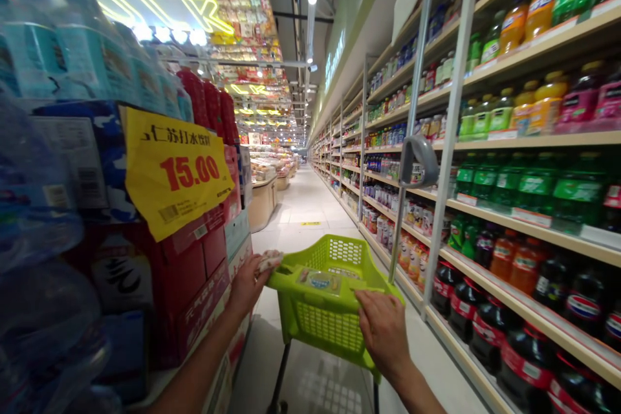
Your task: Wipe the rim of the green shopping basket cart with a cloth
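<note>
A lime-green shopping cart (320,330) with perforated plastic walls stands in front of me in the aisle. My left hand (250,281) is closed around the near left corner of its rim. A pale, pinkish patterned patch shows at those fingers, and I cannot make out what it is. On the right end of the cart's handle edge, my right hand (384,326) is curled with its fingers over the top. Between the hands, a label panel (319,280) is set into the handle. Only part of the basket's inside shows.
Tall drink shelves (528,142) with a metal post and a grey loop handle (418,162) line the right. Close on the left are stacked drink cartons (194,284), bottle packs (82,58) and a yellow price sign (177,171). The tiled aisle (303,197) runs ahead past display counters (264,200).
</note>
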Available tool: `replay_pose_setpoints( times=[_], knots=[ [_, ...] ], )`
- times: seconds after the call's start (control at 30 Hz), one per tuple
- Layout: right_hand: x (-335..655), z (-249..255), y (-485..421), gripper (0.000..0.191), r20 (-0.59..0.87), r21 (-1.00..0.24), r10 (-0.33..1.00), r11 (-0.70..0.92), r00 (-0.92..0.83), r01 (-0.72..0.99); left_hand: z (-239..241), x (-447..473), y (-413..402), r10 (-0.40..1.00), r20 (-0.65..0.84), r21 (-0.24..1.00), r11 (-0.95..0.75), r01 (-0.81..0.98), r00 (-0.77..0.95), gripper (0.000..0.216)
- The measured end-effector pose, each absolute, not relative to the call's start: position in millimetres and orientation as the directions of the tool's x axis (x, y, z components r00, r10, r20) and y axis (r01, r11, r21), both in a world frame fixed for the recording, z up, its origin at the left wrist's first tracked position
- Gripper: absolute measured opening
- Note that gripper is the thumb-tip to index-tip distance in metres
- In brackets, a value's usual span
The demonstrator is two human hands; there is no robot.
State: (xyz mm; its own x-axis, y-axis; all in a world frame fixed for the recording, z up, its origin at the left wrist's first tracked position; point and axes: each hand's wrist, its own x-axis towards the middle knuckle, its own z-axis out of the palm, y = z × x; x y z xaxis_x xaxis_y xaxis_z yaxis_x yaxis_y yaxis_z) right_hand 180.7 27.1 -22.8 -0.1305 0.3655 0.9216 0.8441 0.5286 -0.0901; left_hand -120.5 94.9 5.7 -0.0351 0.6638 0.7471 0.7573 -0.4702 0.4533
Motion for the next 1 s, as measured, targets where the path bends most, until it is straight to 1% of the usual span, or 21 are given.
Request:
replay_pose_setpoints(
  times=[0.07, 0.13, 0.23, 0.27, 0.3, 0.33, 0.43, 0.47, 0.5, 0.63, 0.7, 0.77, 0.8, 0.83, 0.87, 0.9, 1.0],
  knots=[
    [180.2, -23.0, 27.8, 0.024, 0.925, -0.098, 0.361, 0.526, -0.118, 0.845, 11.5, -102.1, 93.1, 0.665, 0.747, 0.451, -0.476, 0.755, -0.026, 0.028],
    [181.4, -23.0, 28.3, 0.023, 0.927, -0.113, 0.361, 0.527, -0.101, 0.842, 10.9, -81.4, 83.4, 0.679, 0.728, 0.410, -0.542, 0.733, 0.095, 0.036],
    [187.1, -22.4, 28.5, 0.023, 0.924, -0.146, 0.375, 0.531, -0.077, 0.835, 1.9, -66.8, 67.2, 0.631, 0.718, 0.290, -0.655, 0.697, 0.295, 0.043],
    [189.6, -22.1, 28.5, 0.023, 0.919, -0.153, 0.386, 0.530, -0.077, 0.834, -1.3, -69.0, 64.7, 0.605, 0.727, 0.249, -0.671, 0.698, 0.323, 0.043],
    [191.9, -21.8, 28.4, 0.023, 0.914, -0.156, 0.397, 0.530, -0.081, 0.833, -3.9, -74.5, 64.3, 0.591, 0.745, 0.229, -0.662, 0.714, 0.309, 0.041],
    [193.8, -21.5, 28.4, 0.023, 0.907, -0.157, 0.411, 0.530, -0.090, 0.834, -5.8, -82.1, 65.9, 0.589, 0.769, 0.237, -0.625, 0.744, 0.250, 0.038],
    [195.4, -21.4, 29.1, 0.022, 0.888, -0.171, 0.449, 0.517, -0.096, 0.839, -7.8, -101.0, 76.4, 0.588, 0.807, 0.371, -0.430, 0.823, -0.057, 0.031],
    [194.6, -21.6, 29.6, 0.022, 0.883, -0.181, 0.461, 0.509, -0.089, 0.842, -7.4, -100.4, 79.1, 0.586, 0.803, 0.399, -0.392, 0.829, -0.109, 0.030],
    [193.4, -21.8, 30.0, 0.023, 0.877, -0.191, 0.472, 0.502, -0.083, 0.844, -6.6, -94.6, 80.3, 0.586, 0.801, 0.404, -0.382, 0.832, -0.120, 0.029],
    [190.4, -22.5, 32.7, 0.028, 0.865, -0.200, 0.494, 0.502, -0.090, 0.842, -2.2, -27.2, 69.7, 0.559, 0.829, 0.320, -0.476, 0.819, 0.001, 0.027],
    [192.7, -23.2, 34.9, 0.031, 0.865, -0.189, 0.491, 0.505, -0.100, 0.842, -1.6, 10.9, 60.6, 0.505, 0.856, 0.231, -0.567, 0.791, 0.112, 0.027],
    [198.4, -24.9, 37.3, 0.035, 0.864, -0.170, 0.488, 0.509, -0.120, 0.844, -2.4, 31.3, 54.4, 0.452, 0.848, 0.114, -0.665, 0.738, 0.276, 0.028],
    [202.0, -26.2, 38.3, 0.036, 0.865, -0.165, 0.487, 0.503, -0.121, 0.848, -2.8, 32.1, 53.5, 0.442, 0.834, 0.080, -0.688, 0.721, 0.329, 0.030],
    [205.8, -27.8, 39.0, 0.037, 0.867, -0.164, 0.485, 0.492, -0.112, 0.855, -2.8, 27.0, 54.2, 0.451, 0.821, 0.073, -0.690, 0.720, 0.349, 0.032],
    [209.4, -29.4, 39.3, 0.037, 0.870, -0.168, 0.482, 0.482, -0.100, 0.860, -2.1, 17.3, 56.7, 0.479, 0.815, 0.097, -0.668, 0.738, 0.327, 0.034],
    [212.2, -31.0, 39.2, 0.037, 0.873, -0.178, 0.481, 0.475, -0.084, 0.862, -0.4, 5.2, 60.6, 0.518, 0.815, 0.148, -0.621, 0.770, 0.261, 0.033],
    [214.3, -33.8, 37.0, 0.039, 0.872, -0.235, 0.488, 0.491, -0.041, 0.839, 8.3, -18.3, 74.5, 0.589, 0.808, 0.341, -0.429, 0.836, -0.027, 0.025]
  ],
)
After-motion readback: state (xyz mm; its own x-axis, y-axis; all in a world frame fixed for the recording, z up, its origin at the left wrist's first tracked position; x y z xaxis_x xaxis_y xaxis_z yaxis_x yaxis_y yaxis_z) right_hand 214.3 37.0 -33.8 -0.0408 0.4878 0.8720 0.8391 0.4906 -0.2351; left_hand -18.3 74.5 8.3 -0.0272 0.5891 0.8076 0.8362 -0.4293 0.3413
